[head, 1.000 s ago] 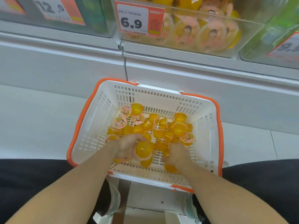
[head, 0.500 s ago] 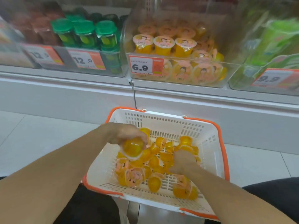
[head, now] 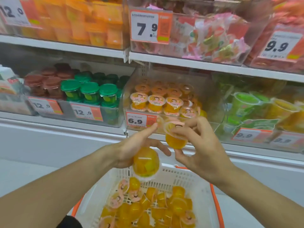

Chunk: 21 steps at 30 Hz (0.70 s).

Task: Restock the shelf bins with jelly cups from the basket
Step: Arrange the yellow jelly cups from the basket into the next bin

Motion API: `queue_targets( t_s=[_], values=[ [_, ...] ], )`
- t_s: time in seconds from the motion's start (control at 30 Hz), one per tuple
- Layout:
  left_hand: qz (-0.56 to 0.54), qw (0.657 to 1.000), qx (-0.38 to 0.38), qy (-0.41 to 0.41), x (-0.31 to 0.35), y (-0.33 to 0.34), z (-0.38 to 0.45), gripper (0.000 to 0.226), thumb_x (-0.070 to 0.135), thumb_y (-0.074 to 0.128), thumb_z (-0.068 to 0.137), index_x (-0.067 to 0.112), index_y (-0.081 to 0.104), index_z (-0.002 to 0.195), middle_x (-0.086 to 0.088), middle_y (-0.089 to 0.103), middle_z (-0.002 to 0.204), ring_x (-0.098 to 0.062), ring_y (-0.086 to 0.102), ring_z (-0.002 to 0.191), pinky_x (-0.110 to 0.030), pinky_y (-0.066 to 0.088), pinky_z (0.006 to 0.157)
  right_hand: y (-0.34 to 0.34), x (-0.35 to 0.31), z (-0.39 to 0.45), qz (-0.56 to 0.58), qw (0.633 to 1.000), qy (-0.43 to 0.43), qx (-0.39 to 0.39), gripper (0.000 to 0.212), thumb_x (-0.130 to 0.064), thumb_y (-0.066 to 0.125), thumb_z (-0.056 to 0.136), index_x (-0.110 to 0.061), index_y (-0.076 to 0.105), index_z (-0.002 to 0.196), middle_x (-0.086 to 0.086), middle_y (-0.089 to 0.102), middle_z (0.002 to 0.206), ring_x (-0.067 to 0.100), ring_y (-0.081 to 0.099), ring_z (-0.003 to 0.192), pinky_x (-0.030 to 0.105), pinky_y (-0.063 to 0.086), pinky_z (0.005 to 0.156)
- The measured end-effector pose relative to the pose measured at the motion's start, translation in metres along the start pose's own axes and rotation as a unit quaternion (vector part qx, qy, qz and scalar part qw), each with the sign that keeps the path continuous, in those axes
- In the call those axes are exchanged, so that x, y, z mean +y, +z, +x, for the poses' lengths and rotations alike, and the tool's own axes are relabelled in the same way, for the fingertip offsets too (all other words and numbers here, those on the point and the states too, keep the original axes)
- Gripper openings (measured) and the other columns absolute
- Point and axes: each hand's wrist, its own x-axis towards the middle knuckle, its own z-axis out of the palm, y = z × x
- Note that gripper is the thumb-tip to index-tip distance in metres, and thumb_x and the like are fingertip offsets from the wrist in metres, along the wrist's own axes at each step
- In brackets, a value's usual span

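2 jelly cups going up toward the 6.9 bin (head: 164,102).

Head view: the left hand (head: 131,150) is cradling a jelly cup (head: 146,162) under its half-curled fingers; the right hand (head: 202,145) is pinching another cup (head: 175,137) by its rim, lid up for stacking, above the basket (head: 205,186).

Both my forearms are raised and angled inward from the lower corners, bare to the elbow; my left hand (head: 131,150) sits palm-inward, index finger extended upward and forward, thumb stretched to the right, remaining fingers cupped around a jelly cup (head: 146,162) held upside down under the palm; my right hand (head: 199,145) is higher and just beside the left, back toward me, thumb and fingertips pinching a second jelly cup (head: 175,137) by rim and base; hands near, not touching.
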Motion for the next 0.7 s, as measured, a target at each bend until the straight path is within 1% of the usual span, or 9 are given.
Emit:
queue_targets(
  t_s=[0.1,0.2,0.3,0.37,0.43,0.5,0.53,0.57,0.7],
  values=[
    [-0.077,0.996,-0.02,0.038,0.003,0.016,0.006,0.055,0.064,0.032,0.098,0.032,0.067,0.126,-0.009,0.07,0.12,-0.015,0.07,0.078,-0.03,0.054,0.074,0.002,0.004,-0.006,0.014,0.999,-0.026,0.021,0.049,-0.007,0.08,0.077,-0.021,0.06,0.12,0.001,0.042,0.108,0.027,0.053,0.092,0.035,0.049,0.073],
    [-0.087,0.993,-0.005,0.084,0.001,0.024,0.015,0.048,0.05,0.04,0.1,0.024,0.062,0.134,-0.009,0.066,0.131,-0.024,0.064,0.119,-0.038,0.046,0.104,0.006,0.003,-0.005,0.031,0.999,-0.041,0.002,0.045,-0.005,0.082,0.078,-0.017,0.067,0.119,0.001,0.045,0.108,0.021,0.051,0.096,0.028,0.047,0.078],
    [-0.028,0.996,0.031,0.075,0.001,0.023,0.019,0.046,0.045,0.049,0.095,0.021,0.059,0.134,-0.003,0.07,0.125,-0.017,0.064,0.118,-0.033,0.047,0.1,-0.001,-0.005,-0.005,0.13,0.991,0.009,-0.024,0.046,0.001,0.076,0.078,-0.018,0.068,0.119,0.0,0.046,0.117,0.014,0.051,0.111,0.023,0.046,0.089],
    [-0.013,0.995,0.069,0.071,0.001,0.021,0.022,0.045,0.047,0.055,0.09,0.023,0.064,0.127,-0.001,0.073,0.119,-0.016,0.067,0.114,-0.032,0.048,0.099,-0.007,-0.009,-0.005,0.18,0.98,0.09,0.004,0.046,-0.002,0.072,0.077,-0.021,0.064,0.118,-0.001,0.049,0.116,0.015,0.055,0.106,0.022,0.05,0.083],
    [-0.001,0.99,0.111,0.082,0.001,0.019,0.024,0.042,0.048,0.058,0.088,0.023,0.068,0.12,0.002,0.074,0.114,-0.015,0.068,0.111,-0.032,0.048,0.1,-0.013,-0.005,0.001,0.239,0.938,0.249,0.03,0.037,-0.019,0.077,0.083,-0.025,0.059,0.114,0.001,0.059,0.101,0.014,0.062,0.089,0.028,0.054,0.073],
    [0.044,0.984,0.145,0.098,0.0,0.019,0.027,0.039,0.049,0.057,0.091,0.023,0.07,0.117,0.004,0.075,0.112,-0.014,0.068,0.11,-0.035,0.048,0.103,-0.015,-0.001,0.008,0.37,0.833,0.41,-0.026,0.052,-0.04,0.08,0.075,-0.018,0.054,0.114,0.009,0.067,0.081,0.019,0.065,0.07,0.039,0.054,0.064],
    [0.067,0.979,0.161,0.105,0.0,0.021,0.028,0.04,0.052,0.057,0.09,0.024,0.072,0.114,0.005,0.076,0.109,-0.012,0.069,0.107,-0.035,0.049,0.102,-0.014,0.001,0.009,0.417,0.785,0.455,-0.059,0.061,-0.044,0.079,0.068,-0.013,0.052,0.113,0.012,0.069,0.075,0.023,0.065,0.064,0.041,0.053,0.061],
    [0.089,0.973,0.182,0.112,-0.001,0.022,0.029,0.042,0.056,0.058,0.088,0.024,0.073,0.111,0.006,0.076,0.105,-0.012,0.07,0.104,-0.035,0.05,0.101,-0.011,0.001,0.01,0.437,0.761,0.474,-0.08,0.063,-0.043,0.079,0.067,-0.009,0.051,0.112,0.014,0.07,0.073,0.025,0.065,0.062,0.04,0.052,0.06],
    [0.132,0.955,0.213,0.162,0.0,0.033,0.038,0.041,0.056,0.057,0.093,0.021,0.072,0.106,0.0,0.077,0.093,-0.012,0.071,0.091,-0.031,0.053,0.088,0.002,-0.001,0.012,0.459,0.749,0.476,-0.041,0.039,-0.011,0.076,0.084,-0.004,0.049,0.111,0.019,0.069,0.068,0.028,0.063,0.059,0.035,0.051,0.056]
  ],
)
